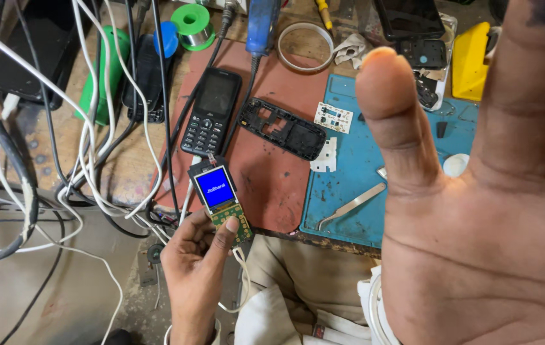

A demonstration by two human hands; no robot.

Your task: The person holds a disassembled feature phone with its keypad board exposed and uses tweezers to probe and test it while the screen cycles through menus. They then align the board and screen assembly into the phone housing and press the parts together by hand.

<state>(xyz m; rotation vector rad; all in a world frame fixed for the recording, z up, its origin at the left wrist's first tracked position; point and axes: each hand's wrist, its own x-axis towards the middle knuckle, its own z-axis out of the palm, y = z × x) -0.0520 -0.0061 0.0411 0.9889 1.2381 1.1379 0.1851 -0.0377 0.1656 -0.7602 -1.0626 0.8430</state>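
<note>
My left hand (197,268) holds a bare phone circuit board (221,201) near the bench's front edge; the board's small screen glows blue and my thumb presses its keypad contacts. A thin wire runs from the board's top edge. My right hand (476,191) is raised very close to the camera with palm and fingers spread, holding nothing and covering the right side of the view. A black keypad phone (211,110) and an empty black phone frame (283,128) lie on the red mat (272,179) beyond the board.
Metal tweezers (351,206) and a small white board (333,117) lie on the blue mat (342,185). White and black cables (87,160) tangle at left. A green solder spool (190,24), a tape ring (305,46), a dark phone (409,18) and a yellow tool (470,61) sit at the back.
</note>
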